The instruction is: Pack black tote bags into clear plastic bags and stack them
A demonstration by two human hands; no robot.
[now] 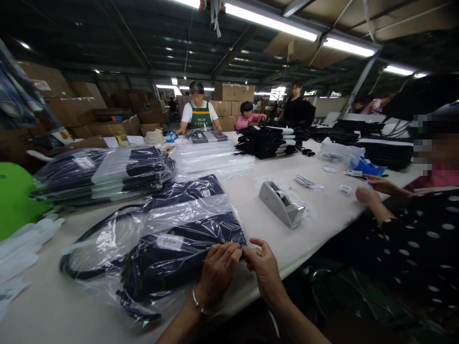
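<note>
A folded dark navy fabric piece (195,234) with a long strap loop lies in a clear plastic bag (154,217) on the table before me. White labels show on it through the film. My left hand (220,270), with a bracelet at its wrist, has its fingers bent over the bag's near right corner. Against that same corner my right hand (264,272) pinches with thumb and fingertips, one finger raised. The exact grip of the fingertips is partly hidden. Just beyond my right hand stands a grey tape dispenser (281,204).
Bagged navy pieces (107,172) are stacked at left, near white paper pieces (21,253). Stacks of black fabric (267,142) lie further back. Loose labels (308,183) are by the dispenser. At right sits a co-worker in a dotted sleeve (423,239); other people work across the table.
</note>
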